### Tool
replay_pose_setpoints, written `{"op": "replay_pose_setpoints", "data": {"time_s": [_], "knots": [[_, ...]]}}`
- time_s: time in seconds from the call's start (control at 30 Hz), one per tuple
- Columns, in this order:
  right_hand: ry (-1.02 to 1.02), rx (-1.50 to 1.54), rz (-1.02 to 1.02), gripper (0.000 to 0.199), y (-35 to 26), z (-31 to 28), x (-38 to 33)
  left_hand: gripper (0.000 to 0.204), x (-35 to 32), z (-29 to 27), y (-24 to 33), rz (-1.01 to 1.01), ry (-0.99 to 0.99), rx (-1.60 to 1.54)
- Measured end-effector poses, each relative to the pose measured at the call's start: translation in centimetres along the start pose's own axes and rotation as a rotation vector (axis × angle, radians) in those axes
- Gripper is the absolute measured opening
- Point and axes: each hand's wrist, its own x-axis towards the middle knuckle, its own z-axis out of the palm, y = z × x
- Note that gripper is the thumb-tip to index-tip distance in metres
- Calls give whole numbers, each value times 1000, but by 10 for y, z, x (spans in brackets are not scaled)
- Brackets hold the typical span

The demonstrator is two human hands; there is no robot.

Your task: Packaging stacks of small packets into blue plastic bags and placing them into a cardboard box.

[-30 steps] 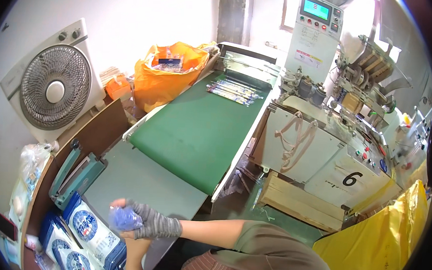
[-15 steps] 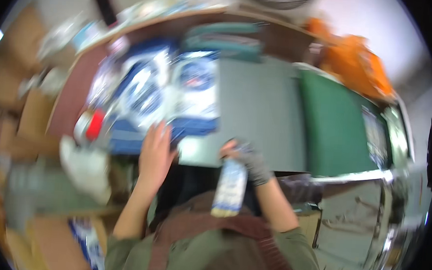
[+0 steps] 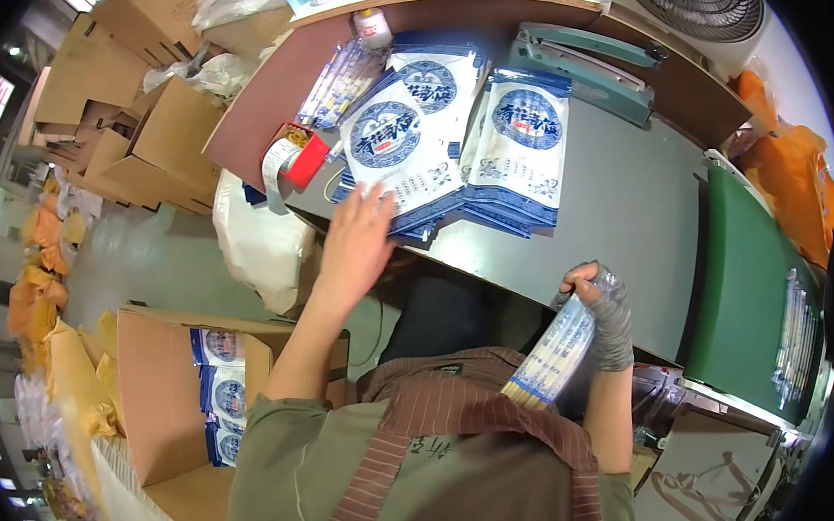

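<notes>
My left hand [image 3: 359, 243], fingers stretched out and slightly spread, touches the lower edge of a stack of blue-and-white printed plastic bags [image 3: 418, 160]. Beside that stack, a second pile of the same bags [image 3: 517, 157] lies to the right. In my right hand [image 3: 605, 315], which has grey wrapping around the palm and wrist, is a clear-wrapped bundle of chopsticks [image 3: 552, 357]. My fingers are closed round its upper end. The bundle hangs slanted past the table's front edge, its pale wooden ends toward my apron.
A teal heat sealer [image 3: 586, 72] stands behind the bags. At left are a red box of rubber bands [image 3: 306, 161] and more wrapped sticks [image 3: 340, 86]. A green board [image 3: 745, 281] flanks the right. An open carton [image 3: 165, 393] with bags sits lower left.
The view has swung left, so the table sits further right and looks sharper. My left hand has shifted left along the bags' edge. The chopstick bundle stays in my right hand, now more slanted.
</notes>
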Motion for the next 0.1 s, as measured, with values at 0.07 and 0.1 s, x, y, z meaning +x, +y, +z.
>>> {"op": "replay_pose_setpoints", "data": {"time_s": [0.07,0.1], "knots": [[-16,1,18,21,-1,4,4,51,5,7,6,71,-62,-209],[-46,11,-7,22,0,10,7,61,-2,28,-5,105,-151,-155]]}}
